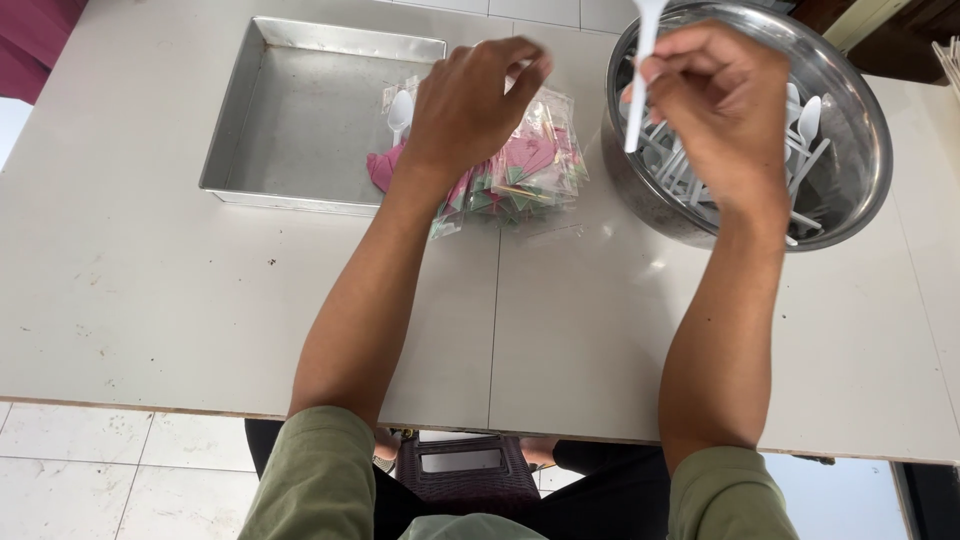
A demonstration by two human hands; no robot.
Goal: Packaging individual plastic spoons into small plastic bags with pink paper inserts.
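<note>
the person sits at a white surface (180,290), both forearms stretched out over it. the right hand (725,105) hovers at about one o'clock, above the near rim of a round steel bowl (860,190), its grip pinching a white plastic spoon (640,75) between thumb and fingertips; the spoon hangs nearly upright, its top end running out of view. inside the bowl lie more white plastic spoons (805,130), heaped loosely against the far and right wall.

the left hand (470,105) is at twelve o'clock, just above a pile of clear packets (535,175) that hold folded pink and green paper. its thumb and forefinger are pressed together near the top of the pile, seemingly on the edge of a clear packet, though i cannot tell for certain what they hold.

at eleven o'clock sits a shallow rectangular steel tray (300,110), touching the pile's left side. in its right corner lie one white spoon (399,110) and a bit of pink paper (383,168), partly hidden by the left wrist.
</note>
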